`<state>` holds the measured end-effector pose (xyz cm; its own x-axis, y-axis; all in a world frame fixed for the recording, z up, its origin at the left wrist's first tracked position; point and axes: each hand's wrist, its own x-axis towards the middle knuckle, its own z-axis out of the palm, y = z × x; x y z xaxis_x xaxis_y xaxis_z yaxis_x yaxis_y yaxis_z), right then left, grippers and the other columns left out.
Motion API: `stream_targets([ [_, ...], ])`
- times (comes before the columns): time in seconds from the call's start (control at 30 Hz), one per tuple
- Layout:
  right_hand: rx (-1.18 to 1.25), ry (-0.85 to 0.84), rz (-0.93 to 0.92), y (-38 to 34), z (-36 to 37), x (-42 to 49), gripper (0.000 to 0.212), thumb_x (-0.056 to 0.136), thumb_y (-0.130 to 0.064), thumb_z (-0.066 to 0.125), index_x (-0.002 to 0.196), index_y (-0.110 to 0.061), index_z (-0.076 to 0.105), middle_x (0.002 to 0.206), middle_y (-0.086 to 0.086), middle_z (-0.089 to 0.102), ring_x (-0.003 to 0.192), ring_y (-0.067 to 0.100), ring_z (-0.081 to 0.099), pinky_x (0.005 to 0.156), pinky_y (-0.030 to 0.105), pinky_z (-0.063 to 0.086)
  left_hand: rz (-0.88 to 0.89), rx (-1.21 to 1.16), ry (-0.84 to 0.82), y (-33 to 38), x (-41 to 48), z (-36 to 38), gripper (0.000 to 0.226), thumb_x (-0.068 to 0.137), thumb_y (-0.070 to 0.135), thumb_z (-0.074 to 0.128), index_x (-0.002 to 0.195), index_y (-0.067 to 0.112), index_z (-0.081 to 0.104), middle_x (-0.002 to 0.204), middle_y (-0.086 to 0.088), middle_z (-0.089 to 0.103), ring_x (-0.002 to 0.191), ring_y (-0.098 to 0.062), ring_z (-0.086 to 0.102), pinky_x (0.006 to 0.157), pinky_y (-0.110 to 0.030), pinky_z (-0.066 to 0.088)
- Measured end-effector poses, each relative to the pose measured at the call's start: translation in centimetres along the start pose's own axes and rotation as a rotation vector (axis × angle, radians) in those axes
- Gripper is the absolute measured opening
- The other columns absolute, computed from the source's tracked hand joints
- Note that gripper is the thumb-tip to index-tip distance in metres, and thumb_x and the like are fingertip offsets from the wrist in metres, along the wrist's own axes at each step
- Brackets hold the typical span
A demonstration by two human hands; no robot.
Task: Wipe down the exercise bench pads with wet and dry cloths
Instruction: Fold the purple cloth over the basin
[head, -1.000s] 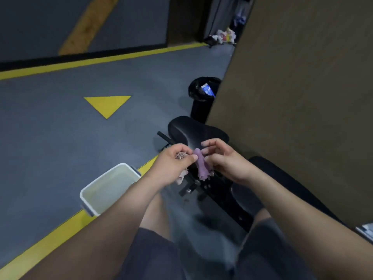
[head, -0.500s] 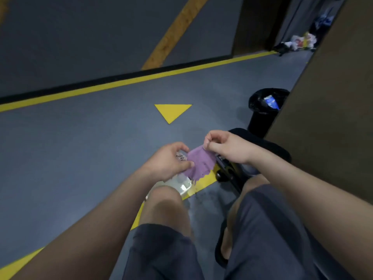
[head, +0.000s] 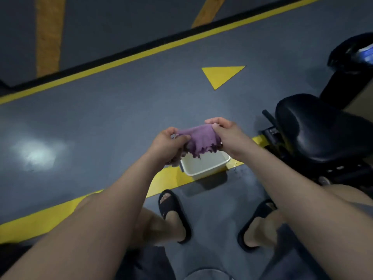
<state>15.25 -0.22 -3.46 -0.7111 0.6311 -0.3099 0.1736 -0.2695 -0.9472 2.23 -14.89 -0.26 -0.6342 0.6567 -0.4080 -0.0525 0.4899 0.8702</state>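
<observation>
A purple cloth [head: 199,141] hangs stretched between my two hands, right above a white plastic tub [head: 205,168] on the floor. My left hand [head: 168,145] pinches the cloth's left edge and also holds a second, pale cloth bunched under its fingers. My right hand [head: 222,131] grips the cloth's right edge. The black padded bench seat [head: 314,130] stands to the right of my hands, apart from them.
A black bin [head: 351,65] with a blue item inside stands behind the bench at the right edge. Grey floor with yellow lines and a yellow triangle [head: 221,75] spreads ahead and left. My feet in black slides [head: 174,214] rest near the tub; wet drops lie beside it.
My view swung left and down from the bench toward the tub. Both hands carried the purple cloth over the tub and spread it wider.
</observation>
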Motion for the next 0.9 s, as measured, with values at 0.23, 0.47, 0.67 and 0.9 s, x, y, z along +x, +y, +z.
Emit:
stream_targets([
  [0.23, 0.199, -0.077, 0.307, 12.1, 3.4, 4.5, 0.025, 0.090, 0.010, 0.051, 0.109, 0.003, 0.065, 0.078, 0.019, 0.065, 0.054, 0.024, 0.061, 0.051, 0.029, 0.050, -0.243, 0.171, 0.023, -8.9, 7.6, -0.8, 0.010, 0.096, 0.010, 0.063, 0.104, 0.005, 0.058, 0.062, -0.016, 0.048, 0.032, -0.016, 0.034, 0.039, -0.016, 0.028],
  [0.47, 0.199, 0.169, 0.683, 25.7, 5.4, 9.0, 0.022, 0.077, 0.009, 0.038, 0.072, 0.001, 0.059, 0.071, 0.027, 0.059, 0.061, 0.032, 0.060, 0.064, 0.038, 0.047, -0.342, 0.488, -0.118, -18.3, 16.6, 1.8, 0.011, 0.088, 0.013, 0.065, 0.098, 0.011, 0.068, 0.071, -0.009, 0.064, 0.044, -0.020, 0.051, 0.041, -0.021, 0.040],
  [0.67, 0.299, 0.317, 0.731, 33.6, 7.1, 12.8, 0.025, 0.093, 0.010, 0.040, 0.103, -0.002, 0.060, 0.078, 0.015, 0.063, 0.062, 0.018, 0.058, 0.049, 0.023, 0.044, -0.270, 0.466, -0.076, -22.7, 23.3, 3.7, 0.012, 0.093, 0.016, 0.062, 0.103, 0.020, 0.067, 0.072, -0.001, 0.063, 0.036, -0.008, 0.050, 0.043, -0.022, 0.040],
  [0.9, 0.470, 0.379, 0.706, 35.9, 7.2, 14.8, 0.032, 0.087, 0.020, 0.038, 0.082, 0.003, 0.065, 0.070, 0.017, 0.063, 0.062, 0.020, 0.057, 0.052, 0.021, 0.045, -0.203, 0.776, -0.355, -26.5, 23.6, 4.9, 0.031, 0.093, 0.016, 0.058, 0.120, 0.022, 0.072, 0.118, 0.000, 0.070, 0.106, -0.019, 0.066, 0.085, -0.024, 0.049],
])
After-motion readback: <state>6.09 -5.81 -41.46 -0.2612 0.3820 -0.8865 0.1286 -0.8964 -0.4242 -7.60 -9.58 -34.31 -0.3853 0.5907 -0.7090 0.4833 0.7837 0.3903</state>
